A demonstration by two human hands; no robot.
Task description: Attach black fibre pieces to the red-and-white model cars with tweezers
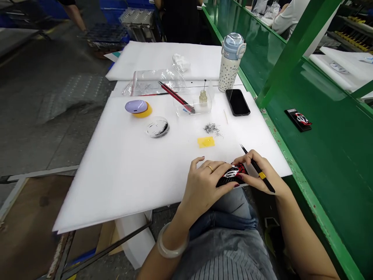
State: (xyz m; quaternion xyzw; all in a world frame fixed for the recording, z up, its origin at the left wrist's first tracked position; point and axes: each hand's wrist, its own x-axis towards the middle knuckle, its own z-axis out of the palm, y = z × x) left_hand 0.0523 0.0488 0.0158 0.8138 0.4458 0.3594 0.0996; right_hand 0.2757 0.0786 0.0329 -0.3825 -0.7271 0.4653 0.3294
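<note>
At the table's front edge, my left hand (204, 184) grips a small red, white and black model car (232, 172) on a black base, its fingers over the near and left sides. My right hand (266, 171) pinches the car's right end with thumb and fingertips. Black tweezers (255, 166) with a yellow band lie across that same hand, tips pointing away to the upper left. Fingers hide part of the car. Just beyond are a yellow sticky-looking square (206, 142) and a loose heap of fine black bits (212, 129).
A round clear dish (157, 127) with black bits, a purple oval case (136, 106), a clear tray (186, 110) with a small bottle (203, 96), a phone (237, 102) and a dotted flask (229, 64) stand farther back. A similar model (298, 119) rests on the green surface.
</note>
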